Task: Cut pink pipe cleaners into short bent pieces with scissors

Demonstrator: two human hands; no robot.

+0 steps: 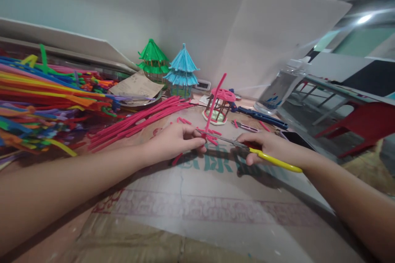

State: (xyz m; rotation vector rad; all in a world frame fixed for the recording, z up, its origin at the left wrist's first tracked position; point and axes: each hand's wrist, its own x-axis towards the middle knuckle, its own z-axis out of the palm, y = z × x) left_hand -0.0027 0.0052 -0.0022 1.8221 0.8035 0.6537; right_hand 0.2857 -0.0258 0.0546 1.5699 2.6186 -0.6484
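My left hand (177, 141) pinches the lower end of a pink pipe cleaner (215, 102), which stands up nearly straight and leans a little right. My right hand (265, 148) is closed round yellow-handled scissors (271, 161). Their blades point left and meet the pipe cleaner just above my left fingertips. Short cut pink pieces (212, 139) lie on the table behind the blades. Beyond them stands a small pavilion frame (217, 109) with a pink ring on top, brown posts and a pale base. A bundle of long pink pipe cleaners (145, 119) lies left of it.
Many coloured pipe cleaners (46, 102) heap up at the left. Green (152, 59) and blue (182, 65) finished pavilions stand at the back. Farther right are a clear water container (277, 90), dark blue pliers (262, 117), a craft knife (245, 126) and a phone (298, 139).
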